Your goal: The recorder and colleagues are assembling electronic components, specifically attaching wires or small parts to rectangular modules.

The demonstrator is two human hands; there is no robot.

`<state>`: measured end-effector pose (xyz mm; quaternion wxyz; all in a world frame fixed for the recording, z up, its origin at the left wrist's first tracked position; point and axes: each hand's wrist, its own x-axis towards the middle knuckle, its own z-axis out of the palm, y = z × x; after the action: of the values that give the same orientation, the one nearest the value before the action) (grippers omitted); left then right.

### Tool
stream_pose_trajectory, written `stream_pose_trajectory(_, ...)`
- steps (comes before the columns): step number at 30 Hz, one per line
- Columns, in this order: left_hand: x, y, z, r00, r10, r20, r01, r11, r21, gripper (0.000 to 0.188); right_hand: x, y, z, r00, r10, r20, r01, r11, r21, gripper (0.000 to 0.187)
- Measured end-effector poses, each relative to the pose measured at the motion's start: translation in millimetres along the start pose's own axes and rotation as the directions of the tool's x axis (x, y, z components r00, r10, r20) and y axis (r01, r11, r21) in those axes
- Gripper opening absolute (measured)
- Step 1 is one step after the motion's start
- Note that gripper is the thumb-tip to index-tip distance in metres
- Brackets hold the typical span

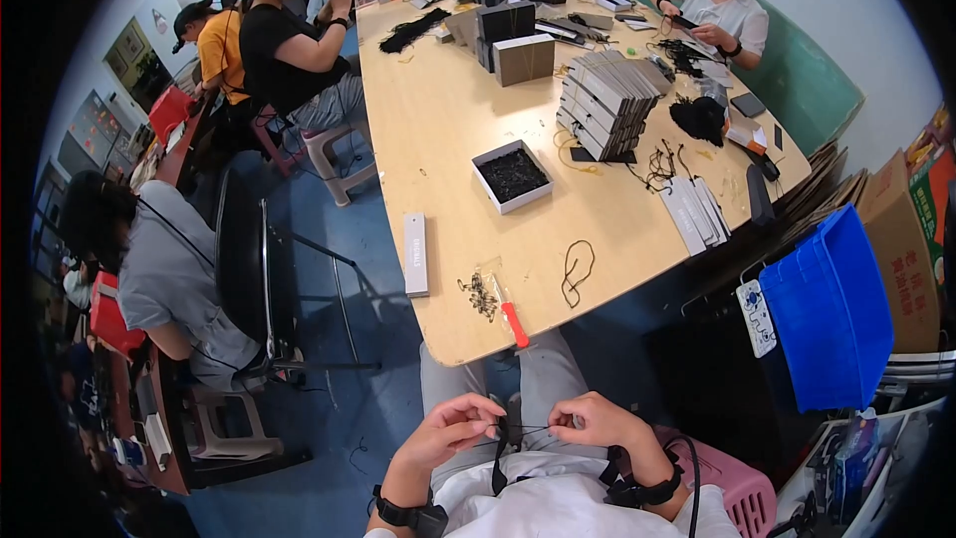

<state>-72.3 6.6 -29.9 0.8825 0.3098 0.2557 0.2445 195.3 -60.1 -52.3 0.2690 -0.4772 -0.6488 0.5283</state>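
Above my lap, just off the table's near edge, my left hand pinches a black cord, part of which hangs down in front of my white shirt. My right hand is closed with thumb and fingertips together on the same cord, and a thin stretch of it runs between the two hands. Nearest to them on the table are a red-handled tool, a clear bag with small metal pieces and a loop of dark cord. The fine details at my fingertips are too small to make out.
On the wooden table stand a white box of small black pieces, a narrow grey box and stacked grey boxes. A blue bin is at the right. Co-workers sit along both sides, with a black chair at left.
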Motion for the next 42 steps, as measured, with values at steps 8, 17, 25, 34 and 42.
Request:
stream_pose_trajectory(8,1.1,3.0,3.6,0.998,0.026,-0.058,-0.025,0.999,0.02,0.025,0.1,2.3,-0.4,1.0,-0.012,0.007,0.012,1.0,-0.003,0.014)
stream_pose_trajectory(17,2.4,2.7,4.2,0.989,0.004,-0.149,0.006,0.998,0.065,0.026,-1.6,-1.0,-6.5,1.0,0.01,0.017,-0.01,1.0,-0.021,0.016)
stream_pose_trajectory(25,4.8,1.9,3.6,0.987,0.039,-0.157,-0.04,0.999,0.0,0.021,-1.9,-3.5,-6.3,1.0,0.0,-0.012,0.0,1.0,-0.016,0.016)
stream_pose_trajectory(34,8.0,-1.9,-0.5,0.99,0.067,-0.127,-0.074,0.996,-0.057,0.016,-1.7,-4.3,-5.4,1.0,-0.006,-0.024,0.006,1.0,-0.015,0.015)
stream_pose_trajectory(42,10.8,-6.1,-5.0,0.982,0.07,-0.175,-0.103,0.977,-0.189,0.016,-1.9,-10.0,-7.3,1.0,-0.015,-0.021,0.015,1.0,-0.007,0.013)
